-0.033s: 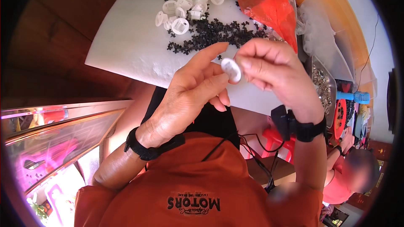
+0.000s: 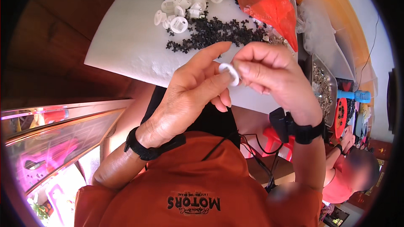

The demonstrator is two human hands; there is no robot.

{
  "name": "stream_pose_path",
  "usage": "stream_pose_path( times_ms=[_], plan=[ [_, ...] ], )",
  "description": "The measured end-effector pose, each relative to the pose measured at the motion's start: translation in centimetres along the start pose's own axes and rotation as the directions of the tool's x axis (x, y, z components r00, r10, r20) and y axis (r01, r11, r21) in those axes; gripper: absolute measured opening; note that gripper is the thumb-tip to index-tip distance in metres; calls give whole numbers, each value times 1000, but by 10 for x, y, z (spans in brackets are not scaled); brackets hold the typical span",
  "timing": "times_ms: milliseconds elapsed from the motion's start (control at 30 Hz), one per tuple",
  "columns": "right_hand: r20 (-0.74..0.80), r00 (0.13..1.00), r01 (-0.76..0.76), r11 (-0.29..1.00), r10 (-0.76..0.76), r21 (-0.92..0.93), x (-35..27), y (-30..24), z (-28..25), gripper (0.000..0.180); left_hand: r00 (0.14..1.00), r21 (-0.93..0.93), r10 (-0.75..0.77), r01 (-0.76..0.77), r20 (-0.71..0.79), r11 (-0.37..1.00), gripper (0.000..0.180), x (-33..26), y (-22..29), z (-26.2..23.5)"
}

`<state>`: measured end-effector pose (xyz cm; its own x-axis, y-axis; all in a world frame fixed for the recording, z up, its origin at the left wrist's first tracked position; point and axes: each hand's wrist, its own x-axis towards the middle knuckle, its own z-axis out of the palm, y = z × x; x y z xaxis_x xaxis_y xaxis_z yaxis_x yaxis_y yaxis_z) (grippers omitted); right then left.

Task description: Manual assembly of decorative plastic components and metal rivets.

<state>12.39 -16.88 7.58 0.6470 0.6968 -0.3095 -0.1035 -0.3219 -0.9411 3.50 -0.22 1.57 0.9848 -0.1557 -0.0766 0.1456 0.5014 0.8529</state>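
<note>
My left hand [image 2: 191,83] is closed on a small white round plastic piece [image 2: 227,72], its thumb pressed against the face and its index finger stretched out past it. From the other side my right hand [image 2: 271,69] pinches at the rim of the same piece. Whether its fingertips also hold something tiny is hidden. Beyond my hands a spread of small black cross-shaped parts [image 2: 210,33] lies on the white table [image 2: 122,38]. Farther back is a heap of similar white round plastic pieces [image 2: 179,25].
A red plastic bag [image 2: 273,8] lies at the far right of the table, by small metal parts [image 2: 275,38]. Right of it stand a metal tray [image 2: 320,88] of metal pieces and a red plate [image 2: 341,117]. Another person [image 2: 349,172] sits at the right. Cables [image 2: 269,159] hang beside me.
The white round piece has tilted and shifted slightly to the left between my fingers. My right hand has moved a little left with it; my left hand stays nearly still.
</note>
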Motion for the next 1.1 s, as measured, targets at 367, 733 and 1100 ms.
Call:
stream_pose_path(
  times_ms=[367, 733, 1100],
  plan=[
    [-318, 933, 172, 985, -170, -22, -31, 30, 30, 13, 994, 86, -46, 55, -102, 995, 31, 3, -16, 13],
    [-368, 915, 81, 968, -166, -236, -38, 38, -3, 13, 991, 58, -100, 105, -87, 993, 38, 3, -11, 11],
    [-253, 893, 32, 613, -372, -790, -26, 59, -33, 14, 980, 44, -69, 79, -187, 996, 37, 8, -15, 5]
  ],
)
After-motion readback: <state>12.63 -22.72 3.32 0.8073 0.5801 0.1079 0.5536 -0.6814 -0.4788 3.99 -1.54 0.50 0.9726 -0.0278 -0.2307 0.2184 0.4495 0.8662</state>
